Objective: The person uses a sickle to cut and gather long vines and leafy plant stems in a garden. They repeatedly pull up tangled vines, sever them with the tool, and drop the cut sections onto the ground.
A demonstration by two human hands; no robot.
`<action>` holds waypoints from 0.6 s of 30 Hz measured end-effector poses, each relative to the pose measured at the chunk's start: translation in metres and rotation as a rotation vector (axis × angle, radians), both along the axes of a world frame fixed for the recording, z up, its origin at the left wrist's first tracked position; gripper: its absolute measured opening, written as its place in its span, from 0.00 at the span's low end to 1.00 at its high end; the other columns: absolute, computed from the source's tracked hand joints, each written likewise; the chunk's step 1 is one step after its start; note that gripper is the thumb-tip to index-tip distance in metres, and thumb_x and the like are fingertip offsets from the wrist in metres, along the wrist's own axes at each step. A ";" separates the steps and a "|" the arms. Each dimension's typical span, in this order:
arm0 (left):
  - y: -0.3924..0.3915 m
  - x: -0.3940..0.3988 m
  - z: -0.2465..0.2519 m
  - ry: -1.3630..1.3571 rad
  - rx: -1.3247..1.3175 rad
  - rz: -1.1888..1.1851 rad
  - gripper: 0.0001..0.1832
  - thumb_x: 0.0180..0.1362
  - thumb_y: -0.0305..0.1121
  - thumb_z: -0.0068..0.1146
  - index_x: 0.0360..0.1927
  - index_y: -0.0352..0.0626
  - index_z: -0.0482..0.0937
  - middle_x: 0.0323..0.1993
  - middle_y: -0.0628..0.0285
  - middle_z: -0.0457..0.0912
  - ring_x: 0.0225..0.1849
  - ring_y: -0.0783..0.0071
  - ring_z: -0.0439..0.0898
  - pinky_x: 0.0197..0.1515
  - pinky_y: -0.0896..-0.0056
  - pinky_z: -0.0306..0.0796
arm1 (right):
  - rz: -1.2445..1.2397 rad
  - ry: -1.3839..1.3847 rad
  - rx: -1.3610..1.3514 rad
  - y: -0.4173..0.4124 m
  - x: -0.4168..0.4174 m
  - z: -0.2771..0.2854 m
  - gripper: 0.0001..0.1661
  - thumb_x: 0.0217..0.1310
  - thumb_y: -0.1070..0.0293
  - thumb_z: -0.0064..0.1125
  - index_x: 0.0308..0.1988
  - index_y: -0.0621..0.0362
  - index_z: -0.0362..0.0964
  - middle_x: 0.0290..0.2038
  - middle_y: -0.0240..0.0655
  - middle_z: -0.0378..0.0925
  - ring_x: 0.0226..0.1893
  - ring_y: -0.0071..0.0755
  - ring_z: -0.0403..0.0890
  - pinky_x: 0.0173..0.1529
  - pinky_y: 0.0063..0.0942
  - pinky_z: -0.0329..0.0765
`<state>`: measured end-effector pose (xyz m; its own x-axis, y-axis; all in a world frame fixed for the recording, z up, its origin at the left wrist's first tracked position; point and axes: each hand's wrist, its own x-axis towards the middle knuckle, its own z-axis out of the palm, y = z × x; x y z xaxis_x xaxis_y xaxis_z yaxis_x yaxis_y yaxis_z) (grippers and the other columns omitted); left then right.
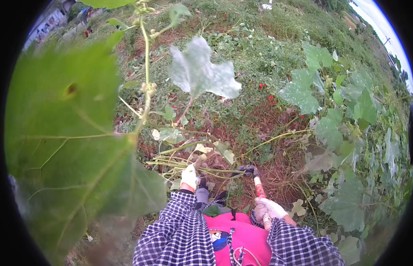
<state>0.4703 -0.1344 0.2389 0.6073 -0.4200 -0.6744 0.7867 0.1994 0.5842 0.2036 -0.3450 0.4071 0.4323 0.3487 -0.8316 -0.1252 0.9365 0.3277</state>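
My left hand (189, 177), in a white glove, grips a bunch of green vine stems (173, 163) in front of my body. The cut or loose ends of some stems stick out to its left, while others stretch right towards a dark curved sickle blade (254, 170). My right hand (269, 208), also gloved, is closed around the sickle's handle (260, 189), which has a red and white wrapping. The blade's hook is around or against the stem ends; I cannot tell whether it cuts into them.
A large blurred green leaf (70, 139) hangs close on the left, beside an upright vine stem (147, 66). A pale leaf (203, 71) stands ahead. Dense vine foliage (346, 199) rises on the right. Low plants with red fruits (271, 99) cover the ground beyond.
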 end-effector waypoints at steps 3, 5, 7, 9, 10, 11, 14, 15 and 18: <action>0.046 -0.005 -0.077 0.086 0.056 0.190 0.12 0.65 0.34 0.52 0.50 0.43 0.77 0.41 0.58 0.82 0.40 0.65 0.80 0.46 0.61 0.75 | 0.277 -0.082 -0.153 -0.012 0.001 -0.040 0.14 0.68 0.67 0.56 0.27 0.50 0.63 0.16 0.19 0.57 0.13 0.15 0.59 0.16 0.19 0.59; 0.060 -0.010 -0.082 0.168 0.016 0.283 0.13 0.65 0.34 0.50 0.52 0.43 0.75 0.44 0.56 0.81 0.42 0.61 0.80 0.50 0.57 0.74 | 0.570 -0.131 -0.395 -0.031 0.035 -0.023 0.12 0.68 0.65 0.56 0.29 0.51 0.65 0.16 0.20 0.59 0.12 0.16 0.60 0.15 0.20 0.59; 0.030 -0.002 -0.009 0.145 0.005 0.304 0.15 0.68 0.37 0.47 0.52 0.44 0.76 0.42 0.60 0.81 0.39 0.64 0.79 0.50 0.58 0.73 | 0.723 -0.145 -0.725 -0.035 0.067 -0.002 0.13 0.68 0.64 0.56 0.29 0.52 0.64 0.17 0.22 0.63 0.12 0.19 0.62 0.15 0.21 0.62; 0.036 0.018 -0.009 -0.162 0.000 0.202 0.13 0.67 0.39 0.49 0.48 0.46 0.78 0.36 0.65 0.80 0.37 0.69 0.78 0.45 0.61 0.73 | 0.633 -0.248 -0.601 -0.040 0.083 -0.046 0.14 0.69 0.64 0.55 0.28 0.51 0.63 0.18 0.22 0.64 0.12 0.19 0.63 0.16 0.20 0.64; 0.021 0.028 0.021 -0.136 -0.021 0.252 0.12 0.66 0.38 0.52 0.48 0.47 0.79 0.35 0.66 0.80 0.37 0.70 0.78 0.43 0.63 0.73 | 0.587 -0.300 -0.531 -0.047 0.078 -0.095 0.15 0.69 0.63 0.55 0.28 0.50 0.62 0.17 0.22 0.63 0.13 0.17 0.63 0.16 0.19 0.65; 0.018 0.035 0.037 -0.106 -0.027 0.328 0.11 0.65 0.37 0.54 0.47 0.48 0.80 0.34 0.67 0.81 0.37 0.72 0.78 0.42 0.65 0.73 | 0.605 -0.260 -0.411 -0.038 0.109 -0.032 0.12 0.70 0.65 0.53 0.30 0.52 0.63 0.17 0.21 0.63 0.13 0.17 0.62 0.17 0.19 0.65; 0.007 0.042 0.039 -0.205 0.062 0.111 0.11 0.64 0.37 0.56 0.48 0.48 0.79 0.34 0.67 0.80 0.36 0.74 0.78 0.40 0.67 0.74 | 0.408 -0.177 -0.169 -0.030 0.075 -0.033 0.14 0.70 0.64 0.54 0.29 0.51 0.61 0.17 0.21 0.61 0.13 0.16 0.61 0.16 0.16 0.62; -0.004 0.035 0.057 -0.224 0.057 -0.025 0.14 0.65 0.37 0.56 0.53 0.49 0.76 0.33 0.68 0.79 0.37 0.74 0.78 0.39 0.63 0.74 | 0.324 -0.177 -0.130 -0.024 0.048 -0.028 0.16 0.69 0.64 0.54 0.27 0.50 0.61 0.17 0.21 0.61 0.13 0.16 0.61 0.17 0.16 0.62; -0.025 0.015 0.000 -0.158 0.083 -0.034 0.14 0.66 0.38 0.54 0.53 0.47 0.77 0.35 0.64 0.82 0.32 0.70 0.81 0.28 0.67 0.76 | 0.057 -0.007 0.071 -0.004 -0.021 -0.003 0.16 0.69 0.66 0.53 0.26 0.50 0.61 0.18 0.20 0.61 0.14 0.15 0.62 0.18 0.15 0.63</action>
